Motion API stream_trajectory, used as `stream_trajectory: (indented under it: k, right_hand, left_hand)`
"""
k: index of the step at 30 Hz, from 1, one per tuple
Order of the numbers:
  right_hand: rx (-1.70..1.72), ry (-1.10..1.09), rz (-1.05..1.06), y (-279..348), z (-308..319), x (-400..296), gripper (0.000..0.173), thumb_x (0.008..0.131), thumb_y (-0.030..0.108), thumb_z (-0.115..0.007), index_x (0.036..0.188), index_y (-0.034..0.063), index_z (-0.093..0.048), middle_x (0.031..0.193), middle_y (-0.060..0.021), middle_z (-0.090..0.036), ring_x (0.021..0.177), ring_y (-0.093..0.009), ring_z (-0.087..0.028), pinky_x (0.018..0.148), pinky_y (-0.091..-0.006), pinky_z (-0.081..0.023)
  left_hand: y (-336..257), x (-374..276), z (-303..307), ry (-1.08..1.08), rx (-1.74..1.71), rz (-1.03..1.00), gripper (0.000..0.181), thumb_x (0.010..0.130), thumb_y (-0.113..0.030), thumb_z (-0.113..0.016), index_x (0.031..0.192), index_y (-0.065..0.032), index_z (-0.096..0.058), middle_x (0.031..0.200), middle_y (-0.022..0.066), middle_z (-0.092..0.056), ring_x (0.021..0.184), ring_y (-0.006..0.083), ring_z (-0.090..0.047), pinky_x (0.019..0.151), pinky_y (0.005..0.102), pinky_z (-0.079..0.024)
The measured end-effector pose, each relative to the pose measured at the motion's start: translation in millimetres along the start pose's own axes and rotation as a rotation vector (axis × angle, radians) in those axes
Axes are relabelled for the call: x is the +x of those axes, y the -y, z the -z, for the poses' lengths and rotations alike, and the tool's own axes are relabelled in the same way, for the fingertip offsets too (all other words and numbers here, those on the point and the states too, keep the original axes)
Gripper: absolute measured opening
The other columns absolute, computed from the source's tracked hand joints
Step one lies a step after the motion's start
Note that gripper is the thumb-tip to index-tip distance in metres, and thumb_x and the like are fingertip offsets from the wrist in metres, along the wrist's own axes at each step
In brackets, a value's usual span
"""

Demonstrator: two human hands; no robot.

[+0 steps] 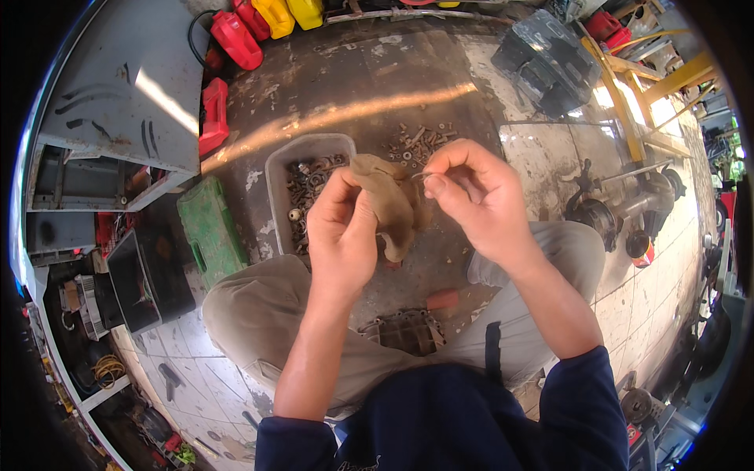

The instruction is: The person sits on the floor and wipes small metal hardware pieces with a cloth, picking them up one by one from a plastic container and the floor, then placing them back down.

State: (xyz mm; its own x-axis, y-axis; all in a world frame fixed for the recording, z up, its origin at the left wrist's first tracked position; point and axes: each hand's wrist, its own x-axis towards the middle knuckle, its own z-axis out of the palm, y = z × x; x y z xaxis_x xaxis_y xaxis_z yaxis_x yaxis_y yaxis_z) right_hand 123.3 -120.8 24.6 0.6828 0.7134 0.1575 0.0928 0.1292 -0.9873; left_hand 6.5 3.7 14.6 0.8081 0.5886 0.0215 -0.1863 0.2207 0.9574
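Observation:
A crumpled brown cloth rag [392,206] hangs from my left hand [341,235], pinched between thumb and fingers. My right hand [474,200] grips a small thin metal piece [419,175] between thumb and forefinger, just right of the rag. Its exact kind is too small to tell. Behind my left hand stands a grey plastic bin [280,200], which holds many bolts, nuts and washers [299,185]. On the dark floor beyond my hands lies a loose pile of bolts and washers [419,141].
A ribbed metal engine part [403,331] and a reddish block [443,298] lie between my legs. Left are a green plastic case [211,226] and a metal cabinet [118,88]. Red jerrycans [235,40] line the back. Metal machinery [624,203] and a black case [548,62] stand right.

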Motion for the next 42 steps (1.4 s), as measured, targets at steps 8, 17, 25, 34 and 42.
stream_trajectory:
  k: [8, 17, 25, 34, 42]
  right_hand:
    - [-0.01, -0.032, -0.065, 4.8, 3.2, 2.2, 0.008, 0.088, 0.004, -0.067, 0.094, 0.0003, -0.063, 0.092, -0.001, -0.064, 0.086, -0.008, -0.06, 0.078, -0.0242, -0.049]
    - [-0.535, 0.071, 0.287, 3.3, 10.4, 6.4, 0.011, 0.079, 0.007, -0.069, 0.085, 0.0063, -0.06, 0.081, -0.0055, -0.062, 0.075, -0.025, -0.062, 0.076, -0.0369, -0.046]
    - [-0.5, 0.088, 0.229, 5.3, 11.2, 3.4, 0.011, 0.08, 0.01, -0.068, 0.085, 0.0057, -0.06, 0.081, -0.0065, -0.063, 0.076, -0.025, -0.063, 0.078, -0.038, -0.046]
    - [-0.386, 0.017, 0.247, 1.8, 4.9, 1.4, 0.01, 0.081, 0.008, -0.068, 0.088, 0.0046, -0.06, 0.081, -0.0083, -0.063, 0.076, -0.026, -0.064, 0.074, -0.0378, -0.049]
    - [-0.38, 0.059, 0.203, 1.9, 4.6, -0.2, 0.014, 0.084, -0.002, -0.065, 0.097, 0.0035, -0.064, 0.092, -0.0067, -0.062, 0.083, -0.018, -0.063, 0.072, -0.0298, -0.051]
  left_hand:
    - [0.7, 2.9, -0.9, 0.039, 0.029, 0.006, 0.025, 0.097, -0.003, -0.047, 0.122, -0.0004, -0.053, 0.106, 0.0061, -0.062, 0.093, 0.0097, -0.059, 0.082, 0.0246, -0.047]
    - [9.0, 7.0, 0.4, 0.069, 0.645, -0.303, 0.017, 0.08, 0.003, -0.064, 0.097, 0.0012, -0.063, 0.101, 0.0116, -0.063, 0.093, 0.0245, -0.063, 0.086, 0.0308, -0.047]
    - [10.6, 6.7, -1.2, 0.029, 0.654, -0.278, 0.007, 0.085, 0.0, -0.065, 0.091, 0.0007, -0.061, 0.091, 0.0084, -0.062, 0.085, 0.0202, -0.06, 0.079, 0.0288, -0.046]
    - [14.3, 3.2, -3.7, 0.013, 0.556, -0.168, 0.006, 0.09, -0.001, -0.059, 0.095, 0.0006, -0.062, 0.09, 0.0061, -0.062, 0.085, 0.0154, -0.058, 0.08, 0.0272, -0.045]
    - [17.6, 3.5, 0.1, -0.002, 0.298, -0.017, 0.008, 0.091, -0.002, -0.059, 0.098, -0.0004, -0.063, 0.092, 0.0032, -0.064, 0.085, 0.0082, -0.057, 0.076, 0.0241, -0.046]
